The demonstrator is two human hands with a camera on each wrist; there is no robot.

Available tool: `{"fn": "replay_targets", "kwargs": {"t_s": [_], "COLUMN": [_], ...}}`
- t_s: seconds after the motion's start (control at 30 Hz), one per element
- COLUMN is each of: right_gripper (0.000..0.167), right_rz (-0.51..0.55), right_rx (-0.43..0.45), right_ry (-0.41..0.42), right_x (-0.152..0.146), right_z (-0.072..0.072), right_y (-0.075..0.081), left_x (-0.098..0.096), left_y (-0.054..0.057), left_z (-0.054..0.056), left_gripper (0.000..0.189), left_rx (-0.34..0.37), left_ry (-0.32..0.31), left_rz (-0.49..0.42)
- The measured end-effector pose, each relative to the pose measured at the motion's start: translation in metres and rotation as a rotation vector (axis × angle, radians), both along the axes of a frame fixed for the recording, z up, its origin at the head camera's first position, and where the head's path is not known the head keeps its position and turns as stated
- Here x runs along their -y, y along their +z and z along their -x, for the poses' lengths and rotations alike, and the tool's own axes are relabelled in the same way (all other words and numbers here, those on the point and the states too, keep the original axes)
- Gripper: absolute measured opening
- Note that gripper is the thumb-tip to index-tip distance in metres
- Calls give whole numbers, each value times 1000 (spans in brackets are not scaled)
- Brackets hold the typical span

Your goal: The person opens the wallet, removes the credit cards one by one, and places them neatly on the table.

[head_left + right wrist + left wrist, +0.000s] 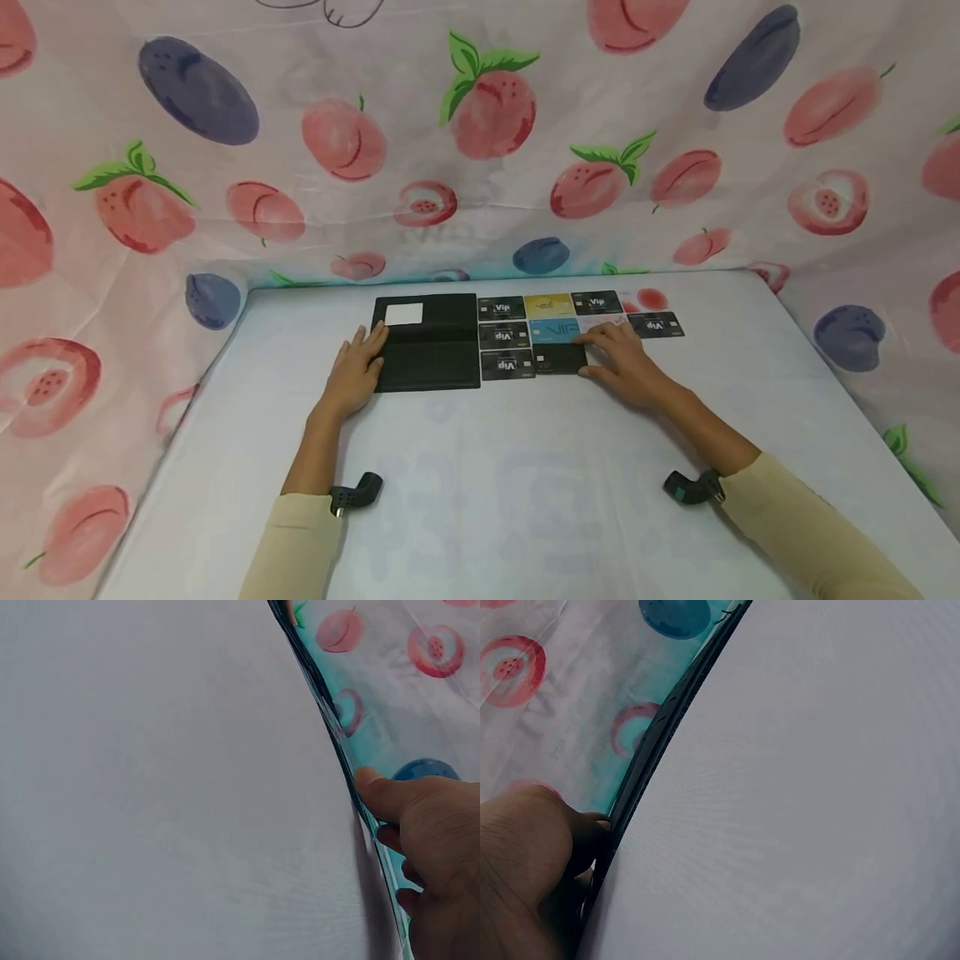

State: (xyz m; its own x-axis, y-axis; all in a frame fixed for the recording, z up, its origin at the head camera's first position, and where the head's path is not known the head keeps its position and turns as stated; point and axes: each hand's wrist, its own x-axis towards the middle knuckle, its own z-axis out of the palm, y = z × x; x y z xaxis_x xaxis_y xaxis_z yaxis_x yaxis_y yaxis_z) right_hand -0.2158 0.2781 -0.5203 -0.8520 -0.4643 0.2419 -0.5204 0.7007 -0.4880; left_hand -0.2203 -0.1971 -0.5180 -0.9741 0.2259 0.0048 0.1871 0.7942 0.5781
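A black bifold wallet (427, 367) lies spread flat on the table, a white rectangle (403, 313) on its upper half. My left hand (352, 371) rests along its left edge, fingertips on the border. Rows of cards lie to the wallet's right: black Vip cards (504, 336), a gold card (549, 306), a blue card (551, 331) and a red-and-white card (648, 300). At a dark VIP card (558, 360) in the bottom row, my right hand (626, 367) touches the right side with thumb and fingertip. That hand partly covers a pale card (597, 320).
A white-covered table (465, 500) stretches in front of the wallet and cards. Behind it and at both sides hangs a fruit-print cloth (420, 83). Each wrist wears a small black camera, such as the left one (358, 493). In both wrist views the table surface appears nearly edge-on.
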Motion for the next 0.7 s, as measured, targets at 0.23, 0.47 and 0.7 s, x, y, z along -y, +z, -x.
{"fn": "replay_targets", "kwargs": {"t_s": [0.23,0.47,0.7], "right_gripper": [46,41,41], "right_rz": [69,70,71], "right_rx": [59,22,28], "right_ry": [-54,-78,-91], "right_x": [0,2,2], "right_z": [-7,-8,-8], "right_y": [-6,-8,-11], "left_x": [-1,-2,-1], "left_y": [1,2,1], "left_z": [-1,-1,-1], "left_gripper": [56,56,57], "left_rx": [-13,-8,7], "left_ry": [-4,-2,0], "left_rz": [-10,-12,4]}}
